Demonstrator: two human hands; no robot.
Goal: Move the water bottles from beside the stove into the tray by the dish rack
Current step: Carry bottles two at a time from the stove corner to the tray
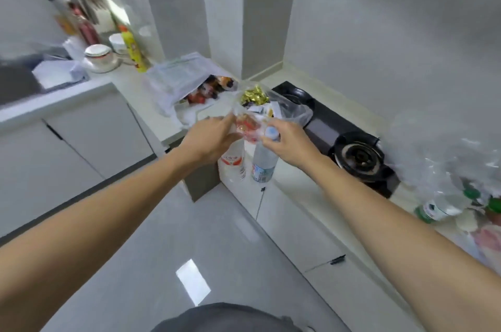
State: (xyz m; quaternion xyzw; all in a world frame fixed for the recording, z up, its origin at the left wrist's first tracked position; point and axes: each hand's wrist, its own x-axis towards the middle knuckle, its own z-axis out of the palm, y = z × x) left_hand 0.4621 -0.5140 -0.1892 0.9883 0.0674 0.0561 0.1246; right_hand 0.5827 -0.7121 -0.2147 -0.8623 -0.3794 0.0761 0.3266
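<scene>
**Grabbing both bottles off the counter corner: get a proper grip before you lift**

You've got two water bottles standing side by side just right of the frame's centre, on the counter corner next to the gas stove (352,147). The blue-label bottle (264,162) has its white cap poking out between your right hand's (291,146) thumb and fingers, which are curled round the neck just under the cap. The red-label bottle (234,165) sits just to its left, and your left hand (210,142) is over its top with the fingers reaching forward; I can't tell if they're actually clamped on the neck or only on the clear plastic bag (253,117) bunched up right behind, since the top is hidden.

I'd say you're still at the pick-up stage. Tips:

- Get the left fingers round the bottle neck, not the bag, or you'll drag the snacks along.
- Lift straight up. Both bottles stand near the counter edge, so a sideways tug could tip them to the floor.
- Neck grips swing, so carry slowly.

The drop-off looks like the white tray (58,74) at the frame's left, beside the stacked bowls (100,56), though it's blurry.
</scene>
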